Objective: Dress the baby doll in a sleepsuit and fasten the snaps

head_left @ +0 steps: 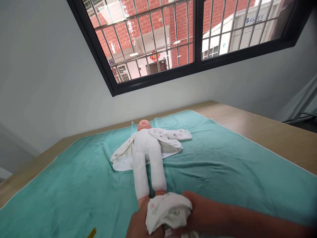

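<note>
A baby doll (148, 145) with a soft white body lies on its back, head away from me and legs toward me. Its arms are in the sleeves of a white printed baby jacket (172, 149), which lies spread open. Close to me, at the doll's feet, is a bunched white printed baby garment (170, 210); its exact kind is hidden by the folds. My left hand (142, 219) is closed on its left side, touching or very near a foot of the doll. From the right, my right hand (194, 211) grips its other side. The doll's feet are mostly covered.
A green cloth (210, 178) with light edging covers much of the wooden table (267, 135). A small yellow piece (91, 232) lies at the bottom left. Behind the table rises a white wall (56, 76) with a dark-framed, barred window (153, 81).
</note>
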Action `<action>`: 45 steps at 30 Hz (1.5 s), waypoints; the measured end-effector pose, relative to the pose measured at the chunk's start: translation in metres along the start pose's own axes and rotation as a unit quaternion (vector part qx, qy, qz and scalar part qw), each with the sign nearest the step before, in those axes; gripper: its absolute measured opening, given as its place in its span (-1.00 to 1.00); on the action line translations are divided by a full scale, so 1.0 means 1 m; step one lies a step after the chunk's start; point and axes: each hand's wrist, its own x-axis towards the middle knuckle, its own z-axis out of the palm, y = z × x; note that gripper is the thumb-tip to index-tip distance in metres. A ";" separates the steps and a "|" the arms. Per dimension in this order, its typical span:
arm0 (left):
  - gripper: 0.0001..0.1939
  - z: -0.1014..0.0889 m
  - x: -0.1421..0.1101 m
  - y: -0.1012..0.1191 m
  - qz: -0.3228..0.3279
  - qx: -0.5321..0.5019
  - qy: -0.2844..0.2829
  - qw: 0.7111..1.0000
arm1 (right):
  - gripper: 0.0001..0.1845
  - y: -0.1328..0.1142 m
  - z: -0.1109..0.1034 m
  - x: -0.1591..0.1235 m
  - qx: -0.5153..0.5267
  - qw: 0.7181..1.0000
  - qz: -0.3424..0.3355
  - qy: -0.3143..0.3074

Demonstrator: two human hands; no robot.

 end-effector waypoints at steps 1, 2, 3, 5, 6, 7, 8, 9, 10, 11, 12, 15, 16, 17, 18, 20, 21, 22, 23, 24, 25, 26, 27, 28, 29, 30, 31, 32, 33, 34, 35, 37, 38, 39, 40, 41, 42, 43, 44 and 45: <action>-0.61 0.000 0.002 0.002 0.008 0.031 0.014 0.999 | -0.78 -0.004 -0.001 0.002 0.023 0.999 0.017 0.027; -0.62 0.000 0.004 0.004 0.017 0.060 0.025 0.998 | -0.78 -0.005 -0.001 0.005 0.031 0.998 0.021 0.053; -0.65 -0.001 0.007 0.006 0.026 0.081 0.028 0.996 | -0.78 -0.005 -0.002 0.009 0.014 0.997 0.011 0.075; -0.73 -0.003 0.010 0.010 0.038 0.110 0.017 0.993 | -0.77 0.001 -0.001 0.016 -0.064 0.989 -0.030 0.127; -0.75 -0.005 0.011 0.012 0.039 0.115 0.006 0.993 | -0.76 0.004 0.000 0.019 -0.102 0.980 -0.058 0.158; -0.74 -0.006 0.011 0.013 0.037 0.115 -0.009 0.993 | -0.75 0.007 0.001 0.021 -0.129 0.970 -0.082 0.187; -0.71 -0.008 0.012 0.015 0.030 0.106 -0.026 0.994 | -0.73 0.010 0.002 0.023 -0.140 0.962 -0.100 0.212; -0.66 -0.009 0.011 0.017 0.019 0.087 -0.044 0.995 | -0.71 0.012 0.003 0.024 -0.135 0.959 -0.104 0.226; -0.61 -0.009 0.010 0.019 0.007 0.062 -0.057 0.996 | -0.68 0.013 0.004 0.025 -0.120 0.961 -0.097 0.231; -0.58 -0.009 0.009 0.021 0.001 0.037 -0.064 0.997 | -0.63 0.013 0.005 0.026 -0.102 0.964 -0.085 0.230; -0.58 -0.009 0.008 0.024 0.001 0.013 -0.065 0.998 | -0.54 0.012 0.005 0.026 -0.083 0.968 -0.076 0.225; -0.61 -0.009 0.005 0.032 0.029 -0.043 -0.047 0.998 | -0.22 0.006 0.003 0.026 -0.047 0.972 -0.112 0.200; -0.61 -0.009 0.005 0.034 0.038 -0.054 -0.041 0.997 | -0.14 0.003 0.000 0.026 -0.043 0.970 -0.138 0.195; -0.59 -0.010 0.005 0.036 0.046 -0.065 -0.035 0.996 | -0.11 -0.002 -0.003 0.026 -0.043 0.967 -0.160 0.192; -0.58 -0.011 0.005 0.037 0.054 -0.073 -0.028 0.995 | -0.14 -0.007 -0.006 0.026 -0.048 0.965 -0.175 0.191; -0.58 -0.013 0.008 0.038 0.081 -0.090 -0.013 0.993 | -0.30 -0.019 -0.015 0.025 -0.077 0.954 -0.202 0.205; -0.58 -0.015 0.010 0.038 0.098 -0.101 -0.011 0.990 | -0.39 -0.025 -0.020 0.023 -0.098 0.948 -0.216 0.213; -0.58 -0.016 0.012 0.038 0.110 -0.112 -0.016 0.987 | -0.48 -0.031 -0.024 0.022 -0.116 0.942 -0.229 0.215; -0.58 -0.016 0.015 0.038 0.117 -0.124 -0.026 0.985 | -0.55 -0.035 -0.028 0.022 -0.128 0.939 -0.239 0.211; -0.58 -0.017 0.019 0.039 0.119 -0.134 -0.035 0.983 | -0.59 -0.038 -0.032 0.022 -0.128 0.940 -0.245 0.201; -0.59 -0.017 0.023 0.040 0.117 -0.140 -0.041 0.982 | -0.60 -0.039 -0.034 0.022 -0.116 0.944 -0.242 0.190; -0.60 -0.016 0.027 0.042 0.114 -0.142 -0.041 0.982 | -0.61 -0.038 -0.036 0.024 -0.092 0.951 -0.231 0.183; -0.62 -0.016 0.032 0.044 0.112 -0.139 -0.036 0.983 | -0.62 -0.036 -0.038 0.028 -0.059 0.958 -0.214 0.182; -0.64 -0.015 0.036 0.045 0.111 -0.135 -0.031 0.984 | -0.64 -0.032 -0.040 0.032 -0.021 0.963 -0.193 0.187; -0.65 -0.015 0.041 0.046 0.113 -0.134 -0.029 0.984 | -0.65 -0.027 -0.042 0.036 0.018 0.965 -0.173 0.194; -0.63 -0.014 0.044 0.045 0.115 -0.137 -0.034 0.983 | -0.66 -0.021 -0.044 0.041 0.053 0.965 -0.159 0.202; -0.61 -0.014 0.047 0.043 0.117 -0.147 -0.046 0.981 | -0.66 -0.015 -0.048 0.045 0.078 0.964 -0.151 0.204; -0.57 -0.014 0.048 0.040 0.117 -0.157 -0.061 0.979 | -0.66 -0.008 -0.052 0.047 0.089 0.965 -0.148 0.198; -0.56 -0.015 0.049 0.035 0.115 -0.163 -0.073 0.977 | -0.66 -0.003 -0.057 0.049 0.085 0.967 -0.146 0.190; -0.55 -0.016 0.049 0.030 0.109 -0.162 -0.080 0.977 | -0.68 0.002 -0.063 0.048 0.067 0.970 -0.142 0.187; -0.57 -0.018 0.047 0.026 0.101 -0.152 -0.083 0.980 | -0.72 0.005 -0.068 0.045 0.038 0.971 -0.138 0.192; -0.61 -0.021 0.042 0.020 0.089 -0.119 -0.072 0.986 | -0.80 0.005 -0.075 0.036 -0.037 0.961 -0.137 0.236; -0.63 -0.022 0.039 0.019 0.089 -0.101 -0.061 0.989 | -0.82 0.001 -0.076 0.031 -0.073 0.952 -0.142 0.261; -0.64 -0.023 0.036 0.020 0.093 -0.085 -0.049 0.991 | -0.81 -0.006 -0.075 0.026 -0.107 0.942 -0.150 0.280; -0.65 -0.023 0.034 0.023 0.097 -0.071 -0.038 0.992 | -0.78 -0.014 -0.071 0.021 -0.132 0.938 -0.159 0.277; -0.65 -0.022 0.032 0.027 0.100 -0.058 -0.028 0.993 | -0.76 -0.024 -0.065 0.019 -0.152 0.939 -0.169 0.260; -0.66 -0.021 0.031 0.031 0.101 -0.048 -0.019 0.994 | -0.72 -0.033 -0.057 0.018 -0.171 0.940 -0.177 0.234; -0.66 -0.020 0.030 0.035 0.101 -0.041 -0.013 0.994 | -0.67 -0.042 -0.049 0.020 -0.197 0.944 -0.176 0.199; -0.67 -0.019 0.030 0.038 0.101 -0.036 -0.006 0.994 | -0.60 -0.049 -0.041 0.024 -0.227 0.942 -0.176 0.176; -0.67 -0.018 0.031 0.040 0.101 -0.033 0.002 0.994 | -0.53 -0.053 -0.035 0.030 -0.257 0.937 -0.173 0.164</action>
